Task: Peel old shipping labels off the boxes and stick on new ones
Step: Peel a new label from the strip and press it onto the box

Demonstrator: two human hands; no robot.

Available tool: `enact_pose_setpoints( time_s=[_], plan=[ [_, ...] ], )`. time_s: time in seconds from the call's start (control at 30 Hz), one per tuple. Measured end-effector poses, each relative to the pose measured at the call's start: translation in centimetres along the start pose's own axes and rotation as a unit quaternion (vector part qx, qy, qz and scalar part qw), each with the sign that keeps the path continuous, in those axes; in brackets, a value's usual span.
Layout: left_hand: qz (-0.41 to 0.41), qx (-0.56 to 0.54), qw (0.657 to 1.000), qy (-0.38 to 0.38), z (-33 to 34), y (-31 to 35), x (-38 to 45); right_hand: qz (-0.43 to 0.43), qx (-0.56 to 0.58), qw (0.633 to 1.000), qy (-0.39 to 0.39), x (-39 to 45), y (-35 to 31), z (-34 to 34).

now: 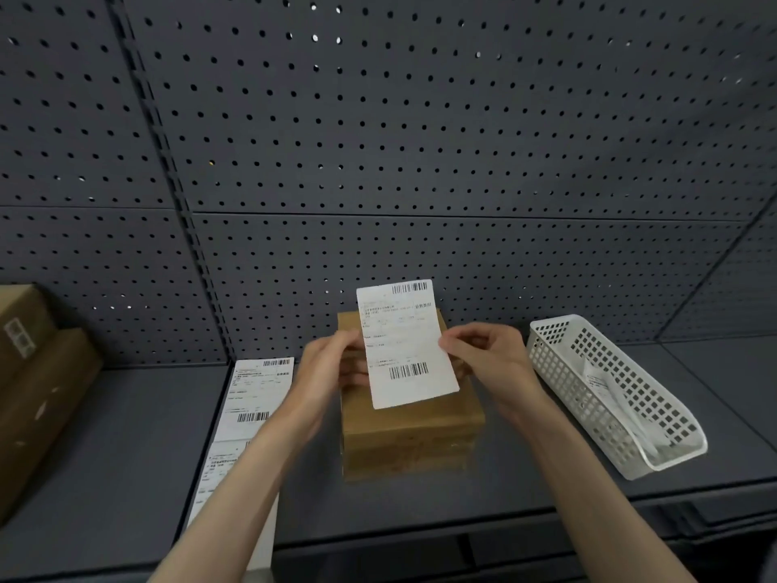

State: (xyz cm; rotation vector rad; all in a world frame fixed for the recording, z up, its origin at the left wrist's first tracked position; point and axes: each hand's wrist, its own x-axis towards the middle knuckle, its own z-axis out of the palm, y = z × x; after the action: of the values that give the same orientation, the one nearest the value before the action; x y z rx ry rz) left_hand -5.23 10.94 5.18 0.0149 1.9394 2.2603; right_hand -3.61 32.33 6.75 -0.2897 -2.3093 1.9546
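Both hands pinch new label (403,342) by side edges: left hand (326,368), right hand (483,351). Label upright, long axis vertical, held just above box (412,422) top; box directly below fingers.

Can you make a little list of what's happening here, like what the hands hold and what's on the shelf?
left hand: pinches the label's left edge
right hand: pinches the label's right edge
label: white, barcodes facing the camera, held above the box
box: brown cardboard, on the shelf
strip of labels: lies flat, left of the box
basket: white, right of the box, crumpled paper inside
shelf: grey, pegboard behind
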Motion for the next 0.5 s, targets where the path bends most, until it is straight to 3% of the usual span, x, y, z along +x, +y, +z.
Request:
enact_pose_setpoints(
  time_s=[0.2, 0.5],
  plan=[
    [0.022, 0.100, 0.995, -0.005, -0.9, 0.4, 1.0, -0.042, -0.014, 0.999, 0.022, 0.8, 0.9, 0.6],
    [0.000, 0.073, 0.995, 0.074, -0.8, -0.2, 1.8, -0.049, -0.022, 0.998, 0.022, 2.0, 1.9, 0.6]
  ],
)
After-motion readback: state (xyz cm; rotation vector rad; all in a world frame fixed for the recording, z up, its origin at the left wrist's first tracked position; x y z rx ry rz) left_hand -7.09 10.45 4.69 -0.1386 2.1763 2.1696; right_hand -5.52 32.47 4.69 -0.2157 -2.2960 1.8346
